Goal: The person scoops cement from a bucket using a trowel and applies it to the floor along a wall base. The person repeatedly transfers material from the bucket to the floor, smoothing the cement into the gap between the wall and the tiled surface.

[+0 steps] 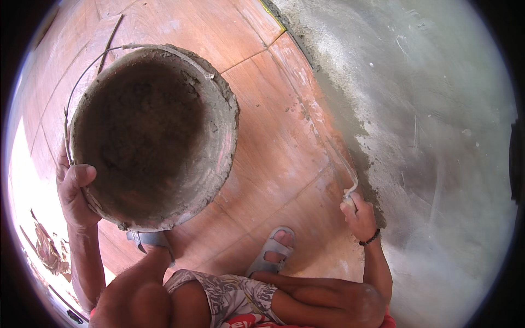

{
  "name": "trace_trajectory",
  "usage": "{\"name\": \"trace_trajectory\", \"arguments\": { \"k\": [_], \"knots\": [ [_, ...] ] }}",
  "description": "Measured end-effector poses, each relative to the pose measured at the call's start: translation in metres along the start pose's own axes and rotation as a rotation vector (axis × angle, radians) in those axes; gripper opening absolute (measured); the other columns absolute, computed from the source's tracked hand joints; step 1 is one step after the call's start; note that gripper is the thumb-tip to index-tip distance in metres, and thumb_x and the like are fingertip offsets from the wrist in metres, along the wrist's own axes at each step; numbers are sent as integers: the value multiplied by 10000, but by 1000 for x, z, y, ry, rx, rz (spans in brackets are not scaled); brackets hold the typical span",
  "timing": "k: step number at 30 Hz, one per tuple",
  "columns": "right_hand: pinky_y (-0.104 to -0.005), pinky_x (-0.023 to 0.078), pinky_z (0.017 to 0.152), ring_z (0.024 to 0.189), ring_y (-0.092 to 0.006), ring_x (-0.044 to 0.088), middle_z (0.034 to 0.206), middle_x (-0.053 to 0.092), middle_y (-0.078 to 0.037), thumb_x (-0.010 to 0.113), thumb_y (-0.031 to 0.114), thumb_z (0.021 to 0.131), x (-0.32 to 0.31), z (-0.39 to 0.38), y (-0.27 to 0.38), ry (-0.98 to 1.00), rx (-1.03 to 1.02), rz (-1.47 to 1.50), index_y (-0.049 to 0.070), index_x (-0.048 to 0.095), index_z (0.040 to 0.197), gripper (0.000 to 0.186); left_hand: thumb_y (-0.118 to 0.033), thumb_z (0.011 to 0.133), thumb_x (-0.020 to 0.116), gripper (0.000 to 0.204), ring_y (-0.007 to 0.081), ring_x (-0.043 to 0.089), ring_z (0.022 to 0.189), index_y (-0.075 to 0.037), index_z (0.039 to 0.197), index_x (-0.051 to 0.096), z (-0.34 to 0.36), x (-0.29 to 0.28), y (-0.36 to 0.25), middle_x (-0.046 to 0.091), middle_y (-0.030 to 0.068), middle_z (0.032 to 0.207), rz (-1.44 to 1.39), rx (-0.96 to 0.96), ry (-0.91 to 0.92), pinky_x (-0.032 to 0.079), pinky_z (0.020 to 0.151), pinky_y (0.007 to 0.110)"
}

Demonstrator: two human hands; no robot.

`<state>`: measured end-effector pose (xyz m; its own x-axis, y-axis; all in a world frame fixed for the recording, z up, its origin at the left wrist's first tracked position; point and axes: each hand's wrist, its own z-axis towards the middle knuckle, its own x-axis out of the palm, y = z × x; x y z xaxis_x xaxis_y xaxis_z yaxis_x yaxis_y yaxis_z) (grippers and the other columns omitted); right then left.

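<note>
L hand [78,192]: curled on bucket [220,145] rim; might spill if tipped
R hand [361,220]: closed on trowel [355,185]; might smear tiles [279,142] w/ slip

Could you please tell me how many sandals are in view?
2: the left sandal, partly hidden behind the bucket, and the right sandal, farther right on the tiled floor. Anything fully behind the bucket cannot be seen.
</note>
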<state>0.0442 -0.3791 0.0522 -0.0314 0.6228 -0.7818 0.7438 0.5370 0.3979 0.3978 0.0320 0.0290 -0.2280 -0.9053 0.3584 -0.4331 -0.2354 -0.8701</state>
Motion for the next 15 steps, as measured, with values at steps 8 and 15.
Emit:
{"name": "trace_trajectory", "arguments": {
  "k": [8,15],
  "knots": [
    [-236,418,505,548,-65,504,683,554,-10,614,154,900,-44,-29,27,-163,154,251,-82,575,1225,403,-51,762,524,660,305,606,1125,39,1401,384,38,-25,-1,555,223,1280,-32,-63,-28,513,1001,401],
    [-230,404,539,554,-79,501,672,556,-20,586,128,896,-36,-64,55,-234,38,107,-87,565,1217,387,-57,782,503,638,291,604,1115,30,1403,386,59,-42,-8,558,209,1269,-75,-181,-74,521,985,388]
  ]
}}
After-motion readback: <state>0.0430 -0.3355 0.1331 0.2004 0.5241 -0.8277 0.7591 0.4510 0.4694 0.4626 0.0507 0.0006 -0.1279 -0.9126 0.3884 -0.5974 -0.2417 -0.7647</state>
